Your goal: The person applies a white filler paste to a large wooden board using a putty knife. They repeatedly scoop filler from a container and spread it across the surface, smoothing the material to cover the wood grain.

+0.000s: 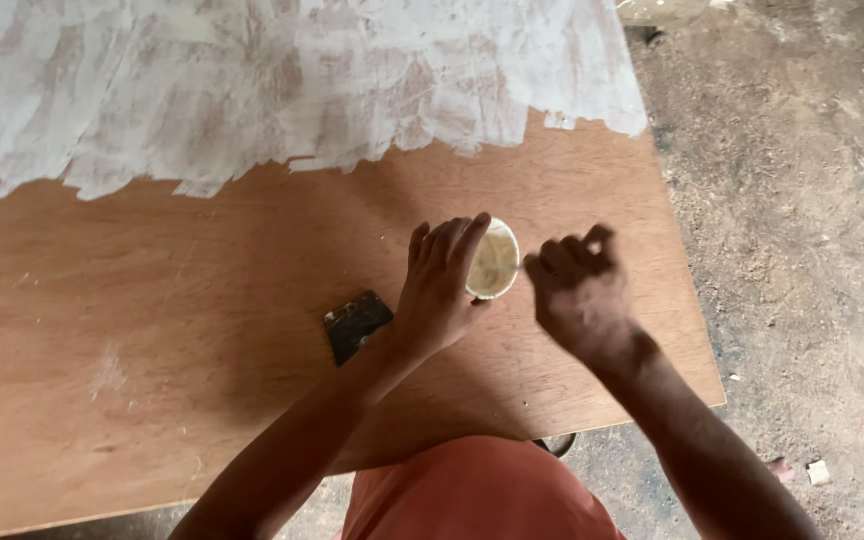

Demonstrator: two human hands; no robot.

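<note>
1. Head view: a small cup point(493, 262) of pale paste sits on the plywood board point(202, 300), likely light and easily tipped.
2. Left hand point(439, 290) fingers wrap its rim, the best hold.
3. Right hand point(580, 292) hovers beside it, fingers curled; whether they hold anything, I cannot tell.
4. A dark scraper point(356, 323) lies left.

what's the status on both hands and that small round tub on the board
Left hand gripping the small round white tub of cream paste on the brown plywood board. Right hand curled at its rim. Dark flat scraper lying beside left wrist, nothing blocking.

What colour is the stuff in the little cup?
Creamy off-white paste, seen in the head view.
</note>
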